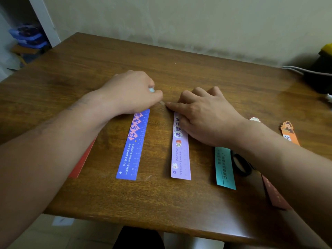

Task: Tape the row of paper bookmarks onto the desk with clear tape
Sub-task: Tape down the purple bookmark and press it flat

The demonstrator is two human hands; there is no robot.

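Several paper bookmarks lie in a row on the wooden desk (197, 72): red (81, 164) half under my left forearm, blue (133, 146), lilac (180, 159), teal (224, 168), dark red (274, 194) and orange (289, 133). My left hand (129, 92) is curled above the blue bookmark's top, gripping a small pale object with a short strip of clear tape (162, 102) running from it. My right hand (203, 112) rests on the lilac bookmark's top, thumb tip pressing the strip's other end to the desk. The tops of both bookmarks are hidden.
A black ring (240, 165) lies beside the teal bookmark, partly under my right forearm. Dark gear and cables (318, 74) sit at the desk's far right. The wall runs along the desk's back edge, and the front edge is close to me.
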